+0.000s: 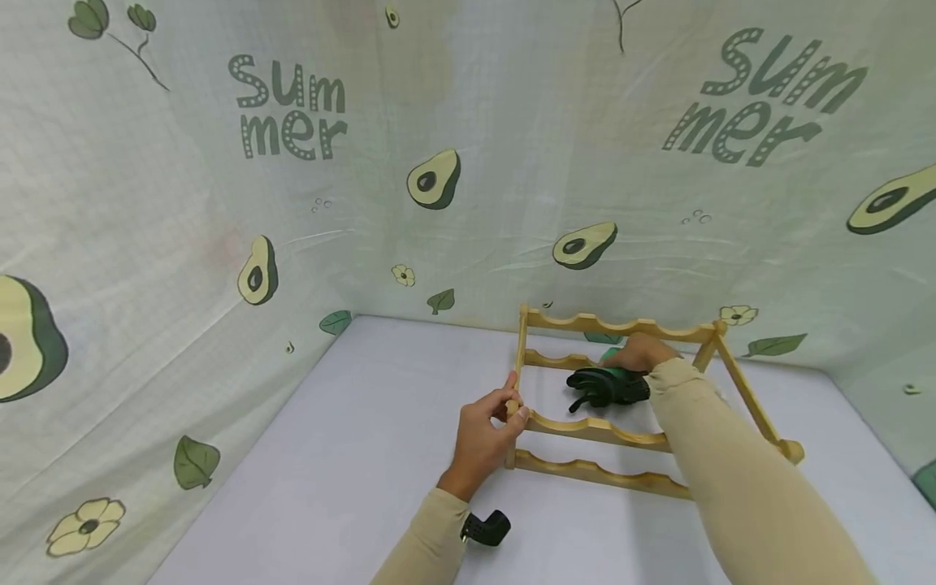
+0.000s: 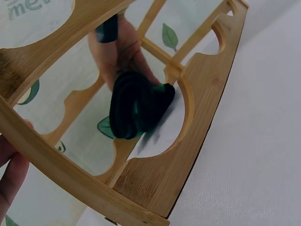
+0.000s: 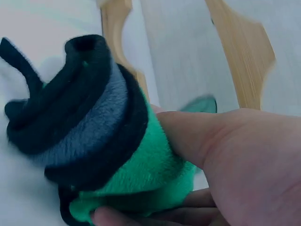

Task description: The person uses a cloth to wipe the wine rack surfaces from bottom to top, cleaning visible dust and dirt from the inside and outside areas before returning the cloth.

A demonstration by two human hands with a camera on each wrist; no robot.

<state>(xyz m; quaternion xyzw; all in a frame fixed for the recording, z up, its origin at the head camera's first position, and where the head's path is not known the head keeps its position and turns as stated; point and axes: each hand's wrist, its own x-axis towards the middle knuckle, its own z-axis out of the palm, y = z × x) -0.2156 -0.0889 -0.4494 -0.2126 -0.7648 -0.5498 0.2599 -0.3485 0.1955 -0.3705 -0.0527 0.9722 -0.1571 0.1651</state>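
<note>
A wooden wine rack (image 1: 578,469) with scalloped rails stands on the white table. My left hand (image 1: 484,435) grips the rack's left end post, its thumb and fingers around the wood; in the left wrist view only fingertips (image 2: 15,176) show at the edge. Inside the rack, between the front and back rails, my right hand (image 1: 639,354) holds a rolled plush cloth (image 1: 608,386). Green and grey with black edging, the cloth (image 3: 150,160) has a thin black loop sticking out and sits between thumb and fingers in the right wrist view.
A fabric backdrop (image 1: 497,244) printed with avocados and leaves hangs behind the table and along its sides. The white table (image 1: 351,455) extends left of the rack. A black wrist camera mount (image 1: 488,528) juts from the left wrist.
</note>
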